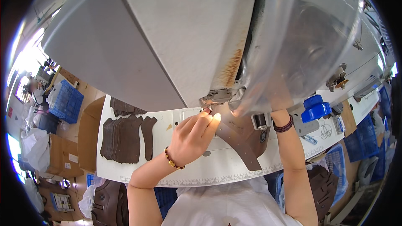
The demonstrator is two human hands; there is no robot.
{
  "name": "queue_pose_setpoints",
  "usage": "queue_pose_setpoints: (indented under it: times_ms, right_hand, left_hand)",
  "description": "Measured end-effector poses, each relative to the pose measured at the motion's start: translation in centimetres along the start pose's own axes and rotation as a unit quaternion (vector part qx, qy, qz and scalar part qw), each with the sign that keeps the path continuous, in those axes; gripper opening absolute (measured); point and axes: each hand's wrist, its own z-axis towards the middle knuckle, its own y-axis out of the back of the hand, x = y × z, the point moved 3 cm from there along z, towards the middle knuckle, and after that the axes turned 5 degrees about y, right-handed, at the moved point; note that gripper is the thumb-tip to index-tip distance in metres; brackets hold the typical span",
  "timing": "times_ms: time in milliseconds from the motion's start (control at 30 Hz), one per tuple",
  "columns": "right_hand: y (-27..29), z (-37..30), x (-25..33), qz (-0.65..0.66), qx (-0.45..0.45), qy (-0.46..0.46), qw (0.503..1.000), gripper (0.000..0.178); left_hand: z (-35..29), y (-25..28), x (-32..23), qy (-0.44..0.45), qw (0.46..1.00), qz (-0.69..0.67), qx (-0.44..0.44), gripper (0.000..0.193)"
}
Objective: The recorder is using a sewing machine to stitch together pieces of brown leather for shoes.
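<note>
Under the head of a large grey sewing machine [167, 37] lies a brown leather-like piece [238, 146], its strip-shaped end pointing toward me. Just below the needle area, my left hand [194, 137] has its fingers drawn together in a pinch at the piece's left edge. Whatever sits between those fingertips is too small to make out. My right hand [278, 96] reaches behind a clear plastic cover [310, 37], over the far right part of the piece. Through the plastic its fingers are blurred and mostly hidden. A dark thread bobbin [260, 120] stands near my right wrist.
Stacked brown curved pieces [122, 139] lie on the white table [167, 175] at left, a single strip [148, 138] beside them. A blue knob [315, 108], a light blue cutter [310, 139] and loose thread [326, 131] are at right. Brown parts [109, 203] hang below the table's front edge.
</note>
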Motion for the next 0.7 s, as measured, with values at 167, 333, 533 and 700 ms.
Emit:
queue_pose_setpoints:
  times_ms: [167, 333, 533, 700]
  right_hand:
    - [-0.8, 0.2, 2.0, -0.173, -0.005, 0.048, 0.984, 0.047]
    - [-3.2, 2.7, 3.9, -0.344, -0.012, 0.098, 0.934, 0.048]
    - [-9.2, -3.4, 9.1, -0.581, 0.046, 0.232, 0.779, 0.06]
    - [-10.8, -8.4, 5.4, -0.725, 0.081, 0.194, 0.656, 0.052]
  left_hand:
    - [0.0, 0.2, -0.3, -0.019, 1.0, 0.007, -0.013, 0.025]
    - [0.3, -0.1, 0.0, -0.017, 1.0, 0.01, -0.017, 0.033]
    - [0.6, 0.5, -1.1, 0.068, 0.997, 0.009, -0.046, 0.034]
    - [0.5, 1.1, -0.3, 0.198, 0.976, -0.068, -0.065, 0.017]
